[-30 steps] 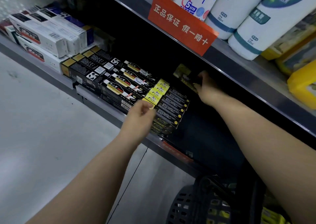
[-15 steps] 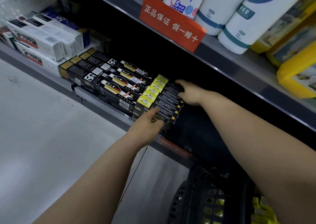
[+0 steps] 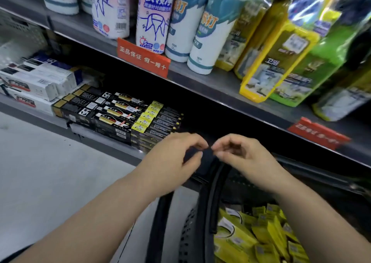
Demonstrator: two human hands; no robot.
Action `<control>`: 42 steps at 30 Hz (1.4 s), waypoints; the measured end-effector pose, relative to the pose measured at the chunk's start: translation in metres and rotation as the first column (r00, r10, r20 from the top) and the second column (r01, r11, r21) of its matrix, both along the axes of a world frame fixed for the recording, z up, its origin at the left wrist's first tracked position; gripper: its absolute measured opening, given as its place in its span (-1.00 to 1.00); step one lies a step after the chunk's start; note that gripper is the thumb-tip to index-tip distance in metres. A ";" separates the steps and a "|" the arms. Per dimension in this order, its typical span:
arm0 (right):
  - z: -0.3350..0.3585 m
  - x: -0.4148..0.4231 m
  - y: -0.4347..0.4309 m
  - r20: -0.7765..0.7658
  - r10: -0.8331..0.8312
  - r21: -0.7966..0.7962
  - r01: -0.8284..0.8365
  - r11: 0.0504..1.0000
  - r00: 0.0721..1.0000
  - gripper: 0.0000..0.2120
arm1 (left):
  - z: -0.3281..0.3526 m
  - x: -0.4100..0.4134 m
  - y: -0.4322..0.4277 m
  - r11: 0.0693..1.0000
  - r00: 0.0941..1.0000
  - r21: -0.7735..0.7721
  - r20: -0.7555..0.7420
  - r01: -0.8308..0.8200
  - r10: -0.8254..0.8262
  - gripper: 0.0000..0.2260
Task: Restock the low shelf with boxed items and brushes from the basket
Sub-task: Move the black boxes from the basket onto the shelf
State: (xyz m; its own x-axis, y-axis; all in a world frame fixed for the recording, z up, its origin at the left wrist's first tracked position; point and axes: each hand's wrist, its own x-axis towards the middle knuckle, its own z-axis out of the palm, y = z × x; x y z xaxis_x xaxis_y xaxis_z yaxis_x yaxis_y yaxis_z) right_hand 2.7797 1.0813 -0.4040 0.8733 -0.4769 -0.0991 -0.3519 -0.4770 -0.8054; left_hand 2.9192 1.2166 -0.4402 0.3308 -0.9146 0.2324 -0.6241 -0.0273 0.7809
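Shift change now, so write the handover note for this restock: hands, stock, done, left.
Left hand and right hand: fingers curled, tips nearly meeting above the basket handle; whether they grip anything cannot be told.
Done: black-and-yellow boxes lie in rows on the low shelf, dark gap to their right.
Left: yellow packs in the basket to shelve.

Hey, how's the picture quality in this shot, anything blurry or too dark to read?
Head view: the yellow and green pouches and the right red tag are smeared by motion blur; the back of the low shelf sits in deep shadow; the black boxes and the left red tag are readable; the left hand and right hand look slightly soft.
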 end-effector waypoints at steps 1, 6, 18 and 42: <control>-0.005 -0.020 0.002 -0.009 -0.025 0.061 0.025 0.998 1.000 -0.82 | 0.004 -0.012 0.004 0.998 0.995 -0.005 0.080 0.061 -0.060 -0.81; -0.067 -0.108 0.008 -0.383 0.024 0.123 0.025 0.992 0.924 -0.89 | 0.015 -0.070 0.013 0.927 0.896 0.117 0.238 0.357 -0.375 -0.80; -0.159 -0.164 0.061 -0.807 0.350 -0.010 -0.603 0.798 0.476 0.06 | -0.008 -0.147 0.008 0.658 0.654 0.509 0.221 0.555 -0.723 -0.82; -0.158 -0.171 0.082 -0.891 0.239 -0.167 -0.769 0.617 0.385 -0.83 | -0.014 -0.145 -0.001 0.611 0.726 0.608 0.080 0.507 -0.683 -0.76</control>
